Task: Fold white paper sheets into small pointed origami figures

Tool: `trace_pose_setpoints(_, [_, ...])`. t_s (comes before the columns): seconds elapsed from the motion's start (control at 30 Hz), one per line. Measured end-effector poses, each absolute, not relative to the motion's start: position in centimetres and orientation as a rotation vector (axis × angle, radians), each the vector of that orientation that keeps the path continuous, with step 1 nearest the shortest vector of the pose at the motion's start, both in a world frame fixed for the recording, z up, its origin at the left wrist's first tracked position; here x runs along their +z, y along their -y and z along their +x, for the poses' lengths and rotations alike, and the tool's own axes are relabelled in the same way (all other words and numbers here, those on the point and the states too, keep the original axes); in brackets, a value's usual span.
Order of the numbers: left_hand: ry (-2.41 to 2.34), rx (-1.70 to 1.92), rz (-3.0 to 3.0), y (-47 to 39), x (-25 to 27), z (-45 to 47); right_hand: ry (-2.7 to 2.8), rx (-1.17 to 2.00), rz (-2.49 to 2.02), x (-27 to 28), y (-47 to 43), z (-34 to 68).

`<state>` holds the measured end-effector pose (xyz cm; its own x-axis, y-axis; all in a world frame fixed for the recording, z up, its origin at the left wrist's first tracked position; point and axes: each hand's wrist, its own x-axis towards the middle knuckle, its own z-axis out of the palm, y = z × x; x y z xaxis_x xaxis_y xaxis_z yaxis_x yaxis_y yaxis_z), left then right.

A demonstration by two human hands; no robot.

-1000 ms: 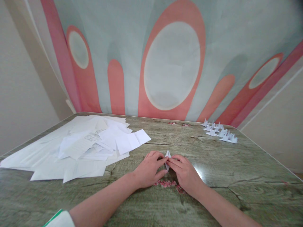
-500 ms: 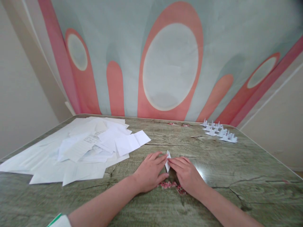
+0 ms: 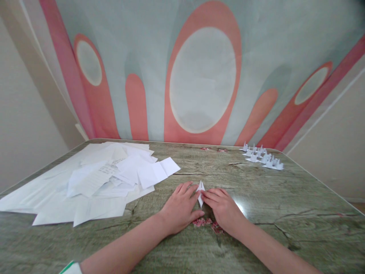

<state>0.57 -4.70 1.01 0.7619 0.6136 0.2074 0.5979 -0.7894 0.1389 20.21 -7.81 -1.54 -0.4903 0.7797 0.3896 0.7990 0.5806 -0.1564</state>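
A small white folded paper (image 3: 201,202), narrow and diamond-shaped with a pointed top and a slit near the tip, lies on the table between my hands. My left hand (image 3: 179,209) holds its left side with the fingertips; the thumb is stretched out below, near the paper's lower tip. From the other side, my right hand (image 3: 224,209) has its fingers pressed together on the paper's right edge, curled over it. The fingertips cover part of the paper's middle.
A pile of loose white paper sheets (image 3: 57,190) spreads over the table's left side, with creased square pieces (image 3: 152,175) at its right edge. Several small folded paper figures (image 3: 262,156) stand at the back right. Behind the wood-patterned table (image 3: 285,198) hangs a printed cloth (image 3: 154,45).
The upper part of the folded paper looks slightly wider, and its slit shows more clearly. Both hands stay at the paper with only small finger shifts. The whole view has shifted a little.
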Motion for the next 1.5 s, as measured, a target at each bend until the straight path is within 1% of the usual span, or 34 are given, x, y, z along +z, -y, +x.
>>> trace_pose_setpoints(0.43, [-1.030,0.389,2.855,4.6,1.0,0.3,2.423,-0.124,-1.170,-1.0,8.6,20.4])
trace_pose_setpoints(0.73, [-1.040,0.383,2.844,4.6,0.9,0.3,2.529,-0.076,-1.219,-0.6,8.8,20.2])
trace_pose_setpoints(0.9, [-1.051,0.382,2.845,4.8,1.1,0.2,2.493,0.041,-1.261,0.0,9.7,20.2])
trace_pose_setpoints(1.07, [-1.026,0.387,2.834,4.9,1.1,0.1,2.085,0.317,-1.441,0.2,8.3,20.6])
trace_pose_setpoints(1.17, [-1.025,0.377,2.825,4.8,0.9,0.1,1.963,0.334,-1.672,0.3,6.6,20.5])
trace_pose_setpoints(1.33, [-1.021,0.386,2.786,4.7,0.6,0.0,1.972,0.386,-1.936,0.8,4.8,19.3])
trace_pose_setpoints(1.5, [-0.990,0.476,2.668,4.5,0.6,-0.1,1.953,0.392,-1.941,0.8,4.5,18.5])
